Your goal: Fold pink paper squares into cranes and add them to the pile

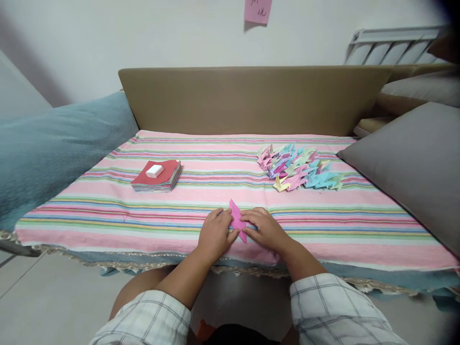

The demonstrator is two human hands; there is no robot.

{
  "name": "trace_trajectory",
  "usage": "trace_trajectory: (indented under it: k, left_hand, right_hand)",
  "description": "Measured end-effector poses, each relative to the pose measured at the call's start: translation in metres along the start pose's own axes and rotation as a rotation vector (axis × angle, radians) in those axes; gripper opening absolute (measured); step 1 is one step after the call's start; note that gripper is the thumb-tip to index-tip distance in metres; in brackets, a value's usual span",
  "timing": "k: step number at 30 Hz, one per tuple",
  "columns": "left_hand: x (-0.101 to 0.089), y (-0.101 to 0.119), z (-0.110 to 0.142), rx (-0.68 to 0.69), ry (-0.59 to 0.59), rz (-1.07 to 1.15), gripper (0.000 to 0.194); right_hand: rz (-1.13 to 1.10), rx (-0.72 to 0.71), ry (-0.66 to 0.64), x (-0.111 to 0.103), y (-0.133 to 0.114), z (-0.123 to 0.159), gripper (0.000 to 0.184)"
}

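Observation:
A bright pink piece of folded origami paper (237, 221), long and pointed at both ends, lies on the striped cloth between my hands. My left hand (216, 232) presses its left edge, fingertips and thumb on the paper. From the other side, my right hand (264, 227) has its fingers and thumb on the right edge. Both hands are closed around the paper's sides, which hides parts of its edges. Beyond my right hand lies a heap of folded paper cranes (294, 167) in pink, blue, yellow, green and purple.
A stack of coloured square paper (158, 179) with a red sheet on top sits at the left, a small white block (155, 171) on it. Grey cushion (413, 167) at right, blue-covered armrest (68, 148) at left, brown backrest (251, 100) behind the striped cloth (125, 211).

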State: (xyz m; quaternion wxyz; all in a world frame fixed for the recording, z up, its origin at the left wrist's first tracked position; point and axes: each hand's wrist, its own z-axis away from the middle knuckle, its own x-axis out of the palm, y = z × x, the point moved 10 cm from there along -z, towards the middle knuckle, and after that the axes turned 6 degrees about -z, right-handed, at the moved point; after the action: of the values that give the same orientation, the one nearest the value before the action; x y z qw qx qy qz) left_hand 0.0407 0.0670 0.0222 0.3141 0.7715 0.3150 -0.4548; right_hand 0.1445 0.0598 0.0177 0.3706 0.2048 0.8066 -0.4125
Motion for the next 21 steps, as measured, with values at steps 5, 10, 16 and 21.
trace_trajectory:
  k: [5,10,16,21]
  left_hand:
    - [0.002,0.002,-0.001,-0.002,-0.026,-0.02,0.022]
    - [0.003,0.002,-0.002,-0.009,-0.055,-0.049,0.027]
    - [0.003,0.001,-0.002,-0.022,-0.06,-0.042,0.024]
    - [0.003,0.001,-0.002,-0.021,-0.069,-0.023,0.022]
  right_hand:
    - [0.073,0.092,0.067,0.0,0.002,-0.005,0.023]
    - [0.155,0.144,0.1,0.003,0.001,-0.014,0.019]
    - [0.194,0.177,0.066,0.009,0.004,-0.018,0.03]
    - [0.238,0.23,-0.012,0.013,0.005,-0.019,0.036]
